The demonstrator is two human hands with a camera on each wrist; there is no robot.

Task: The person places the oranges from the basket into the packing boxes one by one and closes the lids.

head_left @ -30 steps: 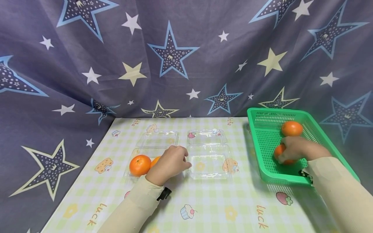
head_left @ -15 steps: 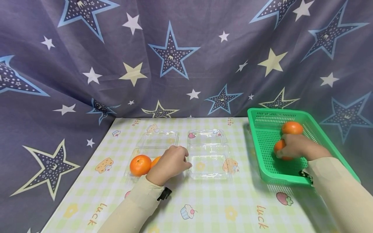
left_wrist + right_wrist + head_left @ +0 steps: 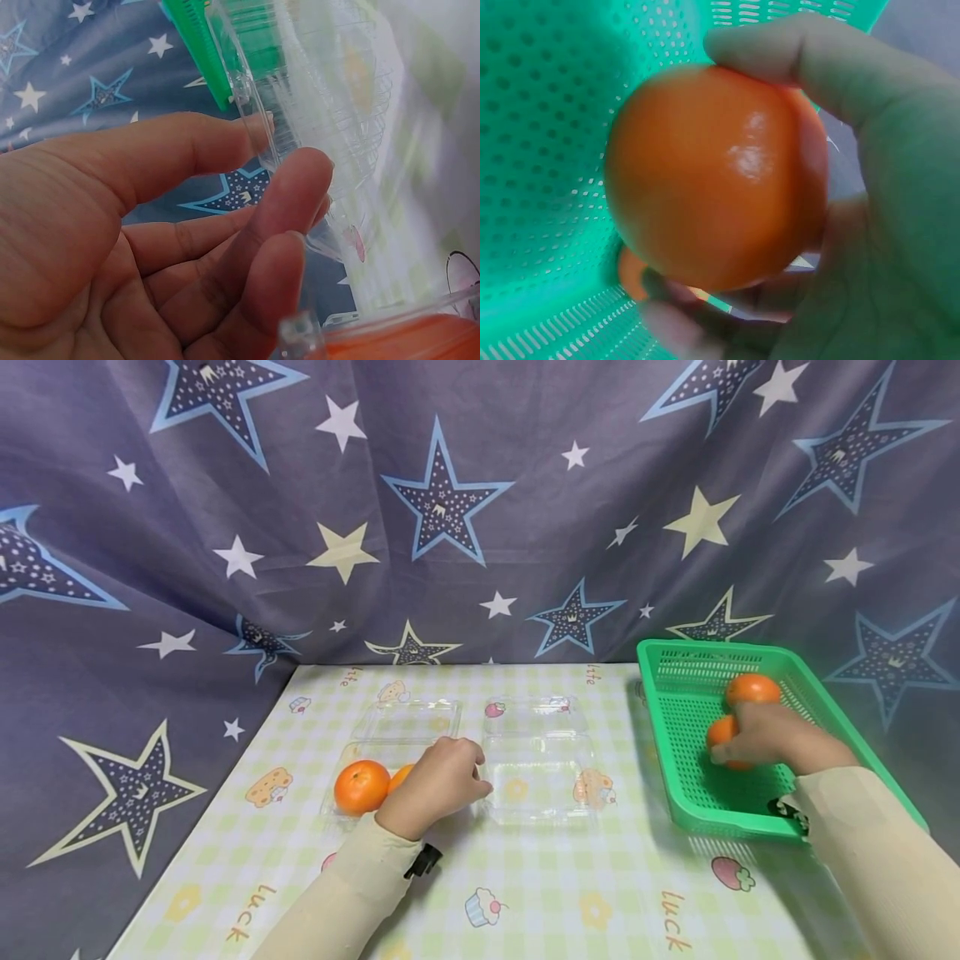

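Orange fruit (image 3: pixel 722 732) gripped by right hand (image 3: pixel 765 739) in basket (image 3: pixel 678 793); left hand (image 3: pixel 435 781) pinches clamshell rim (image 3: pixel 480 777) at 9 o'clock.

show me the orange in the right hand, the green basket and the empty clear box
orange in the right hand (image 3: pixel 712 176), right wrist view, middle of its glossy skin
green basket (image 3: pixel 678 802), head view, near left rim
empty clear box (image 3: pixel 536 789), head view, bare floor of the tray

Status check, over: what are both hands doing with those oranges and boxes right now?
Right hand grips an orange inside the green basket. Left hand holds the rim of the left clear box, two oranges inside. Right clear box open, nothing blocking.
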